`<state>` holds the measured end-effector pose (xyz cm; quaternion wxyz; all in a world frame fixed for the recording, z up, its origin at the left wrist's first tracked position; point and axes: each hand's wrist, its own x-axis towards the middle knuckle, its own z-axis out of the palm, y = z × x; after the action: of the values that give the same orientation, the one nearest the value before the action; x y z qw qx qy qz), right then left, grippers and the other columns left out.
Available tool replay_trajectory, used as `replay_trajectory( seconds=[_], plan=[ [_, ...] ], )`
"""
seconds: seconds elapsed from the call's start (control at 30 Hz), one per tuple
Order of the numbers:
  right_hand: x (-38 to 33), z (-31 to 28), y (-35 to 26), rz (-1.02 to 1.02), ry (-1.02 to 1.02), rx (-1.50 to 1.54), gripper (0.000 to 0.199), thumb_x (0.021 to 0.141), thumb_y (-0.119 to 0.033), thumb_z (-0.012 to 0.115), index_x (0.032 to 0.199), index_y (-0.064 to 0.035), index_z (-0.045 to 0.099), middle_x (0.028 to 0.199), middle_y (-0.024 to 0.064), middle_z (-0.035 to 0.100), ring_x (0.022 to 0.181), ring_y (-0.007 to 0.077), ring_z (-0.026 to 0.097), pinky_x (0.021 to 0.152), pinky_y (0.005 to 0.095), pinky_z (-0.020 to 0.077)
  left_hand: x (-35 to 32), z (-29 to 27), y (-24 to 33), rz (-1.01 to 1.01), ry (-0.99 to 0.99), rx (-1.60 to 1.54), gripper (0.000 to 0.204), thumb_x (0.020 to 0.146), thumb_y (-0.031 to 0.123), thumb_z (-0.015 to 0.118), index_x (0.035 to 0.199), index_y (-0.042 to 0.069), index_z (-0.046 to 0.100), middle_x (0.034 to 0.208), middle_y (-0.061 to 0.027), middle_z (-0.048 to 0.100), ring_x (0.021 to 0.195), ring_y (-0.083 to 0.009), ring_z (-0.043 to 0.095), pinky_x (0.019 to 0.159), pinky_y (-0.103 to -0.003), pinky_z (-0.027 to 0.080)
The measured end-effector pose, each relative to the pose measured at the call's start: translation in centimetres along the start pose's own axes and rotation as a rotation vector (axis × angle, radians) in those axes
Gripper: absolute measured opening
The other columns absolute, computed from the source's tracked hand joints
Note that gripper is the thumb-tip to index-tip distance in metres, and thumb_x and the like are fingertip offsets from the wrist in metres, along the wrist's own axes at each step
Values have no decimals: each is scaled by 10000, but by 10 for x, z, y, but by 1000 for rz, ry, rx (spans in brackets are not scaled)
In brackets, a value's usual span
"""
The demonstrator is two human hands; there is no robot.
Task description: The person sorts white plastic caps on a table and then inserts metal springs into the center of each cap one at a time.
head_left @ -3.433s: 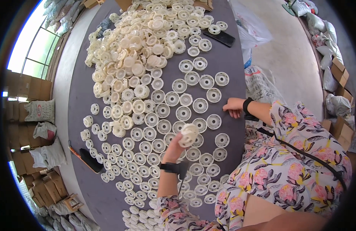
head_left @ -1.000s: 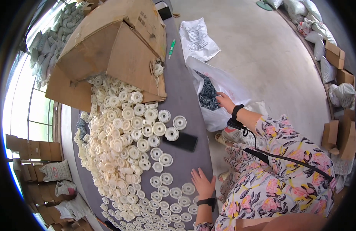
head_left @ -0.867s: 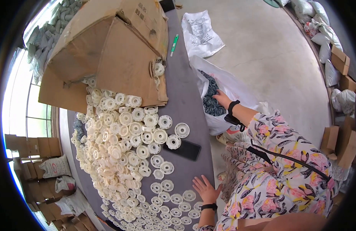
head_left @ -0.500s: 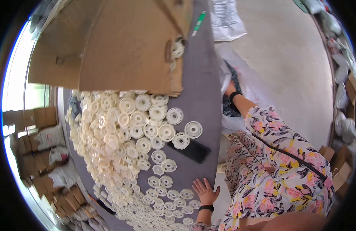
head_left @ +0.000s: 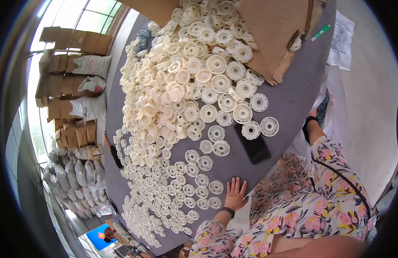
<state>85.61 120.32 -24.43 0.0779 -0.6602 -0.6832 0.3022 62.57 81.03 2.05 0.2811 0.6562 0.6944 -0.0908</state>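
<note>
My left hand (head_left: 236, 195) lies flat on the grey tabletop, fingers spread and holding nothing, beside the nearest white plastic rings (head_left: 216, 187). My right hand (head_left: 313, 112) is down at the table's right edge, inside a whitish plastic bag (head_left: 336, 103) with dark bluish material (head_left: 323, 107) in it; its fingers are hidden. A big heap of cream-white round plastic parts (head_left: 173, 92) covers the table's middle, and smaller rings spread out toward the near side. Two of the parts lie by a black phone (head_left: 254, 148), one overlapping its end.
A torn cardboard box (head_left: 272, 38) lies at the far side with parts spilling from it. Near it is a green-and-white cutter (head_left: 321, 32). Stacked cartons (head_left: 74, 86) and filled sacks (head_left: 74, 174) line the left wall. A printed white sack (head_left: 341, 41) hangs at the far right.
The view has turned and shifted left, so the box sits farther up and right and more of the heap and wall shows. My left hand stays flat; my right stays in the bag.
</note>
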Motion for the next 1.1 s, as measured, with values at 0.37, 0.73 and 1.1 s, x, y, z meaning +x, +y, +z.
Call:
replay_trajectory(
  seconds=[0.37, 0.73, 1.1],
  plan=[
    [-37, -88, 23, 319, 135, 966, 542, 791, -171, 574, 1278, -15, 395, 1191, 138, 539, 1077, 259, 522, 917, 304, 390, -24, -14, 8, 20, 11, -6, 834, 673, 358, 655, 1360, 71, 279, 1406, -274, 155, 1310, -448, 117, 1045, -571, 94],
    [-159, -188, -21, 671, -53, 1208, 447, 770, -35, 458, 1197, -162, 421, 639, 34, 483, 443, 138, 445, 343, 260, 311, -85, -7, -5, 49, 134, -18, 884, 651, 367, 677, 1375, 77, 260, 1420, -256, 151, 1325, -422, 102, 1050, -560, 86],
    [-212, -152, -50, 464, 199, 675, 390, 714, -72, 519, 1102, -44, 500, 796, 172, 576, 592, 275, 562, 424, 353, 411, -128, 1, -26, 70, 259, -51, 985, 606, 388, 719, 1393, 87, 209, 1435, -212, 152, 1338, -379, 108, 1047, -562, 101]
  ],
)
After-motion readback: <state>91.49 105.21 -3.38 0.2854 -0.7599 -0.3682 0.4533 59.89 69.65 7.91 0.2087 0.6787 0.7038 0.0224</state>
